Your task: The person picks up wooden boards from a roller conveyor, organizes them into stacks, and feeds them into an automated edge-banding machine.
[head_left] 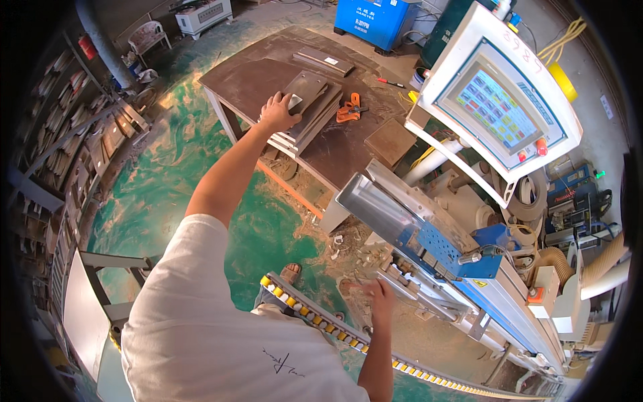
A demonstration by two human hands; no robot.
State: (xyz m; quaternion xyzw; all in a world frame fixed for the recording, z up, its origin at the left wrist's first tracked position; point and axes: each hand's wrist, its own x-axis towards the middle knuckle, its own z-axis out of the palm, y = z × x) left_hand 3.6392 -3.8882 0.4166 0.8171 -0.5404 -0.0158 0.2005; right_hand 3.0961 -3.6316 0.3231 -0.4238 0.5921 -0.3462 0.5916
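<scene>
My left hand [277, 114] reaches out over the stack of brown boards [315, 114] on the table. Its fingers are stretched out and apart on the top board's near left end, next to a small white label [295, 100]. The board still lies on the stack, and part of the fingertips is hard to make out. Low at my right side, my right hand [380, 299] hangs beside the machine's rail with fingers partly extended and somewhat blurred. Nothing shows in it. An orange clamp-like tool [350, 108] lies just right of the stack.
The brown table [248, 74] also bears a long dark board [323, 60]. A white control panel [499, 100] juts out at right, above a blue and metal machine [435, 248]. A roller rail with yellow wheels [321, 318] crosses close before me. Shelves of boards [60, 120] line the left.
</scene>
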